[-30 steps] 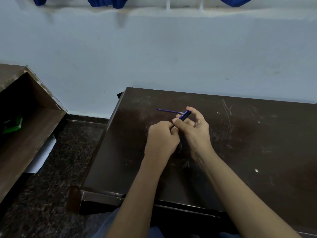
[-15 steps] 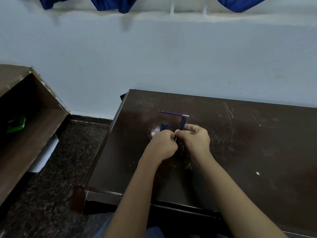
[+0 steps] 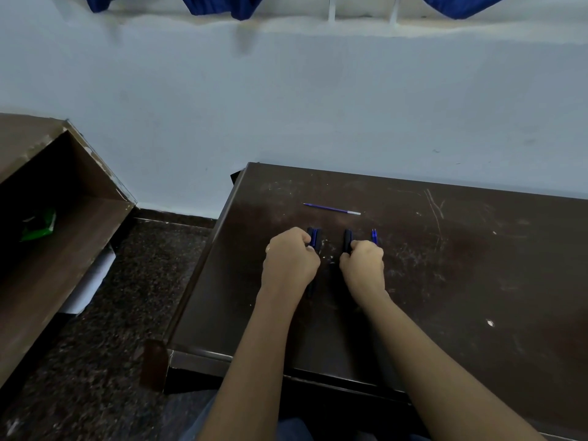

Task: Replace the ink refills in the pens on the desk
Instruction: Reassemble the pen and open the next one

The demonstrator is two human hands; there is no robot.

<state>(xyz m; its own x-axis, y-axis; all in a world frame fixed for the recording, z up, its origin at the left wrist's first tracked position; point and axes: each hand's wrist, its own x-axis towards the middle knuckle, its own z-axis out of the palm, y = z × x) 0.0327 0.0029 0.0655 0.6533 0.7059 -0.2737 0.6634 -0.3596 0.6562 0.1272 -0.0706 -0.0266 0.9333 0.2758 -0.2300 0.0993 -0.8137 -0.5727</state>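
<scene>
A thin blue ink refill (image 3: pixel 331 208) lies alone on the dark wooden desk (image 3: pixel 461 281), beyond both hands. My left hand (image 3: pixel 291 261) grips a dark blue pen part (image 3: pixel 313 237) that sticks out past its fingers, with its lower end showing below the wrist. My right hand (image 3: pixel 362 265) grips another dark pen part (image 3: pixel 347 239). A small blue tip (image 3: pixel 374 235) pokes out at the right side of that hand; whether it is a separate piece is unclear. The two hands are apart, low over the desk.
A brown wooden shelf unit (image 3: pixel 63 218) stands at the left with a green packet (image 3: pixel 39 226) inside. White paper (image 3: pixel 92 281) lies on the dark speckled floor beside it. A pale wall rises right behind the desk.
The hands held one pen together in the middle a second ago. Now they have drawn apart sideways, each holding a piece, and have come lower toward the desk.
</scene>
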